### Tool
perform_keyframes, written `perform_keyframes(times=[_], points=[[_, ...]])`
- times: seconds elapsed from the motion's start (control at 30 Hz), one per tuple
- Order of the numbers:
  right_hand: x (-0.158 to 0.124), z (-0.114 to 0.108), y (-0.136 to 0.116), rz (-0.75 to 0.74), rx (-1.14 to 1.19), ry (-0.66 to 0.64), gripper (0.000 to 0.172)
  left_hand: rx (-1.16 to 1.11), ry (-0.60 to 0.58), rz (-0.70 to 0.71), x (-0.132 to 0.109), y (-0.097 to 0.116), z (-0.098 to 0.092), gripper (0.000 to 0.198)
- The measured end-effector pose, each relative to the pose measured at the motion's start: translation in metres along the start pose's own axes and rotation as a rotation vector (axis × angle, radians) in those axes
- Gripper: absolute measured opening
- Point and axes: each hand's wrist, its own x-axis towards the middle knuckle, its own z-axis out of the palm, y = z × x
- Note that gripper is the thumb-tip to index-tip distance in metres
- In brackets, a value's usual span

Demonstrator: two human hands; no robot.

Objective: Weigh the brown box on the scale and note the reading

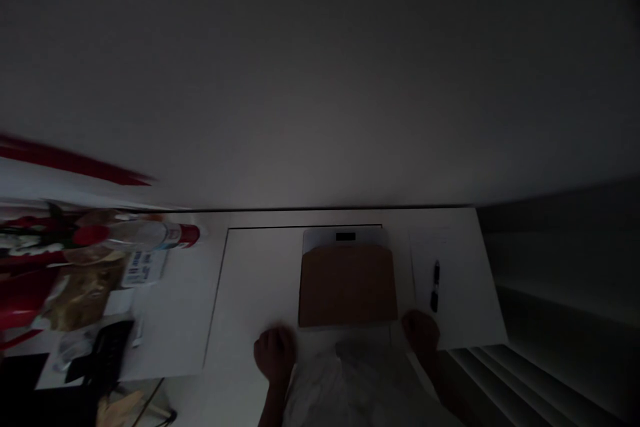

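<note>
The view is dim and a little blurred. My left hand [275, 351] rests on the white table [255, 280] near its front edge, its fingers curled into a fist with nothing seen in it. Curled likewise, my right hand [421, 332] lies at the front edge further right. Between the hands is a flat brown panel [347, 287] on a pale flat thing [320, 239] with a small black rectangle at its far edge; I cannot tell their kind. Neither hand touches them. A dark pen [435, 285] lies on a white paper sheet [425, 247] beyond my right hand.
On the left stand a large clear bottle with red ends [143, 235], a brown bag [83, 297], a printed white box [143, 267] and a black object [107, 353]. Flowers [30, 240] are at the far left. A pale wall [320, 113] rises behind the table.
</note>
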Motion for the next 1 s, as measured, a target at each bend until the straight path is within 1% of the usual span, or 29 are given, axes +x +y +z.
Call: perform_keyframes(times=[0.17,0.33,0.43,0.57,0.77,1.0], points=[[-0.0013,0.0034,0.0025,-0.026,-0.010,0.027,0.042,-0.016,0.012,-0.008,0.0014,0.0019,-0.0021,0.026],[-0.0024,0.0055,0.0042,0.014,-0.035,-0.025,0.040,0.000,0.002,0.014,0.0016,0.0016,-0.0022,0.027],[-0.0021,0.0052,0.0043,0.016,-0.052,-0.033,0.040,0.009,0.010,-0.007,0.0011,0.0022,-0.0017,0.027],[-0.0019,0.0060,0.0045,0.015,-0.063,-0.018,0.042,0.006,0.016,-0.018,0.0006,0.0013,-0.0001,0.027],[-0.0031,0.0080,0.0045,-0.009,-0.055,0.021,0.045,0.011,-0.012,-0.026,-0.0003,-0.0020,0.0022,0.028],[-0.0022,0.0067,0.0040,-0.022,-0.037,0.031,0.043,-0.006,0.001,-0.054,0.0005,0.0021,-0.0007,0.027]])
